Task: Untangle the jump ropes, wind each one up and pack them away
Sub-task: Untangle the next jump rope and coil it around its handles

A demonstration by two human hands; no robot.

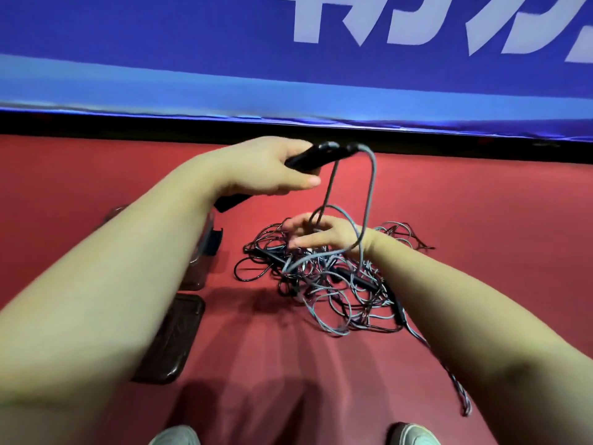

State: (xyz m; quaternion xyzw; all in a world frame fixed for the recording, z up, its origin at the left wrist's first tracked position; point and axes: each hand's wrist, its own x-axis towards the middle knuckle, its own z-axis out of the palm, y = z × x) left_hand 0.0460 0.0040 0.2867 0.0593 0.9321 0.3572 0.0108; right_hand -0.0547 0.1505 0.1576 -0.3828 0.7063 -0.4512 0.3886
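The left hand (pixel 266 168) grips black handles (pixel 308 159) raised above the red floor (pixel 481 220), with grey cord (pixel 370 194) looping down from them. The right hand (pixel 324 234) is low over the tangle (pixel 337 290) on the floor, its blurred fingers (pixel 296 226) seemingly pinching the cord.

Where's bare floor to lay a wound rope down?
Bare floor lies right of the tangle, up to the blue barrier, and between tangle and shoes. Crowded: the tangle itself, and the clear box and lid left.
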